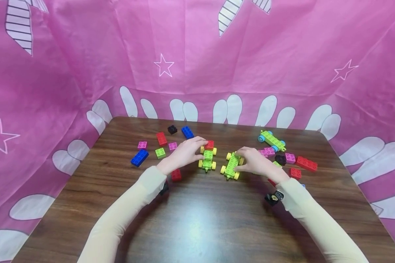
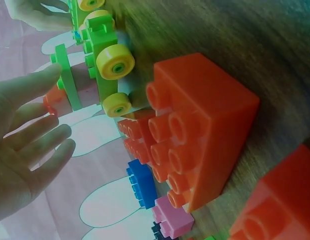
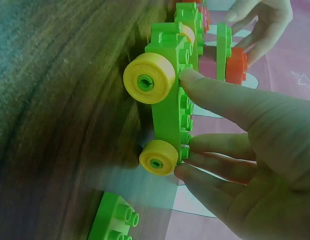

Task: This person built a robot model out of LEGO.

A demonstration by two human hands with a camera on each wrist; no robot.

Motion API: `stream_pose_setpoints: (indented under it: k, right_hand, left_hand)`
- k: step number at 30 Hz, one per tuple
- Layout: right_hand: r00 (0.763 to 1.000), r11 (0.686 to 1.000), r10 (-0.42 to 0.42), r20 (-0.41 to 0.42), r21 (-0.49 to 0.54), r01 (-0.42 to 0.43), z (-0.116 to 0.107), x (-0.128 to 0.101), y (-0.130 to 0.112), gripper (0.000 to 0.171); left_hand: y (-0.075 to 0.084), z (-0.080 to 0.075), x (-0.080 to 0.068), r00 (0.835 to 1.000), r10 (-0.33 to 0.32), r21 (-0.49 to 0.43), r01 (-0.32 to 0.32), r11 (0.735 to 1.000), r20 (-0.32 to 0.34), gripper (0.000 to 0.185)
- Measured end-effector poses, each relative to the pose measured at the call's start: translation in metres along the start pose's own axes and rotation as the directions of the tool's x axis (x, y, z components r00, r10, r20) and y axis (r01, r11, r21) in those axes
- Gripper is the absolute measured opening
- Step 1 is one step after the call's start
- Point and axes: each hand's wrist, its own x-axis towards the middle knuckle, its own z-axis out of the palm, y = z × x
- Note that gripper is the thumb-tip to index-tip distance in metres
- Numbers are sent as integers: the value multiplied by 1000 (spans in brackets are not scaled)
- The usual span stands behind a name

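Note:
My left hand (image 1: 185, 153) pinches a small red brick (image 1: 209, 144) on the far end of a green toy car (image 1: 207, 160) with yellow wheels. In the left wrist view, the thumb touches a green brick (image 2: 69, 80) raised above the chassis, and the index finger reaches the red brick. To the right, my right hand (image 1: 255, 160) grips a second green car base (image 1: 232, 166), also on yellow wheels. Its thumb presses the near studs in the right wrist view, while the fingers (image 3: 220, 167) curl at the other end. No bricks show on this base.
Left lie blue bricks (image 1: 139, 157), pink bricks (image 1: 142, 145), red bricks (image 1: 161, 138) and a black brick (image 1: 172, 129). A green car base with blue wheels (image 1: 272, 140) stands back right, near a long red brick (image 1: 307, 164). A pink curtain (image 1: 197, 47) hangs behind the wooden table (image 1: 197, 219).

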Motion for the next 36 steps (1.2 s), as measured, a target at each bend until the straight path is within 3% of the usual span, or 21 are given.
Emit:
stream_pose_setpoints:
  k: [7, 13, 25, 36]
  right_hand:
    - [999, 999, -49, -15, -6, 49, 6, -5, 0, 54]
    - [1000, 999, -22, -3, 30, 22, 7, -10, -5, 54]
    - [1000, 1000, 24, -16, -1, -24, 14, -12, -15, 65]
    - [996, 996, -83, -14, 44, 84, 19, -15, -24, 62]
  left_hand:
    - [-2, 2, 6, 999, 6, 30, -5, 1000, -32, 53]
    - [-2, 1, 12, 1000, -9, 24, 9, 1000, -28, 53]
    - [-6, 2, 23, 999, -33, 52, 35, 998, -32, 51]
    - [-9, 4, 32, 998, -11, 92, 16, 996, -61, 51]
